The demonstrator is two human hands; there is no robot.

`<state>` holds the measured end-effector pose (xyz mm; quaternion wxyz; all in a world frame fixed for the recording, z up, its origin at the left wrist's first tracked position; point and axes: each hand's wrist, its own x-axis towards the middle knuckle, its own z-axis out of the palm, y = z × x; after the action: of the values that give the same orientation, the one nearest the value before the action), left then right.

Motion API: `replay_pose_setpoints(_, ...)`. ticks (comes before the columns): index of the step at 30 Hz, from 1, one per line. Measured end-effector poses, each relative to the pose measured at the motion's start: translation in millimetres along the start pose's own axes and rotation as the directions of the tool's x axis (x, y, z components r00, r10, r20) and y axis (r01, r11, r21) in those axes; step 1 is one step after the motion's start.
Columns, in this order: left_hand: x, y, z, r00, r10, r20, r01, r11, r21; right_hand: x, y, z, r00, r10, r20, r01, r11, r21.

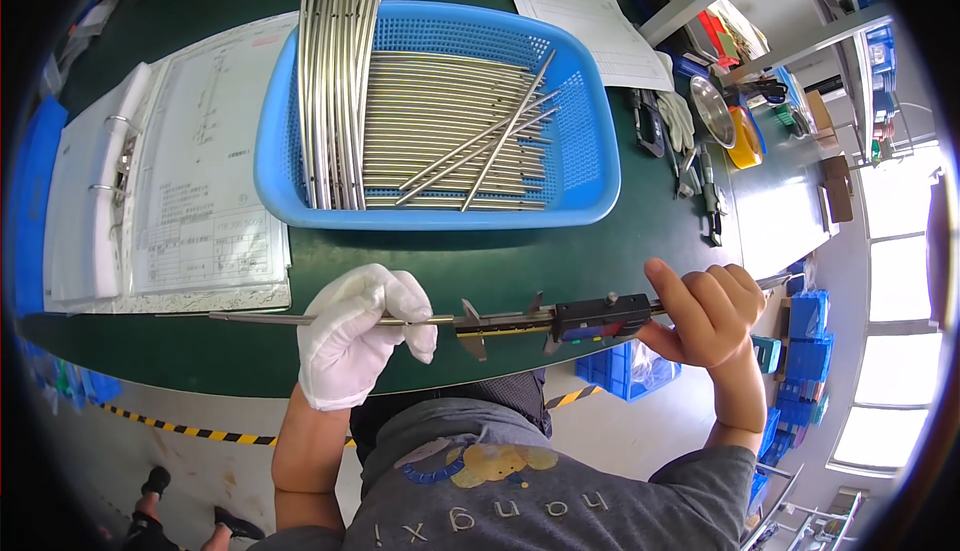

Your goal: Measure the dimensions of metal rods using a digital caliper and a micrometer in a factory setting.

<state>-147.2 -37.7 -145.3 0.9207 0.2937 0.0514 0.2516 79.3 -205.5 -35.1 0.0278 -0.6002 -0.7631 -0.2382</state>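
Observation:
My left hand, in a white glove, is closed round a thin metal rod held level in front of me. My bare right hand grips a digital caliper with a black display body. The rod's right end reaches the caliper's jaw side; whether it touches, I cannot tell. Beyond my hands, a blue plastic basket holds many similar rods. Most of these rods lie side by side crosswise, with a few slanting over them. An upright bundle of rods leans across the basket's left side.
An open ring binder with printed drawings lies left on the green table. Paper sheets, a glove, another caliper and a metal bowl are at the right. Another person's foot shows lower left.

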Motion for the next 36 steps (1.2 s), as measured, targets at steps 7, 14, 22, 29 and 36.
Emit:
replay_pose_setpoints(7,0.1,0.2,-0.6,1.000,-0.004,0.013,0.004,1.000,-0.019,0.3,0.4,-0.4,1.000,-0.004,-0.004,0.004,1.000,0.003)
replay_pose_setpoints(14,-1.7,-0.9,-0.4,1.000,-0.006,0.015,0.006,1.000,-0.020,0.0,-1.1,-1.6,1.000,0.019,-0.007,-0.019,1.000,0.013)
replay_pose_setpoints(22,-1.9,0.3,-1.0,1.000,0.006,-0.009,-0.007,0.999,-0.042,3.3,1.1,3.8,0.998,0.038,-0.042,-0.037,0.999,0.033)
replay_pose_setpoints(29,-0.2,-2.1,-2.7,1.000,0.007,-0.004,-0.007,0.995,-0.095,3.3,0.8,3.3,0.999,0.018,-0.041,-0.017,1.000,0.026)
replay_pose_setpoints(36,-0.7,-2.7,-3.3,1.000,0.010,-0.003,-0.010,0.996,-0.091,2.2,0.1,4.6,0.999,0.030,-0.044,-0.028,0.998,0.050)
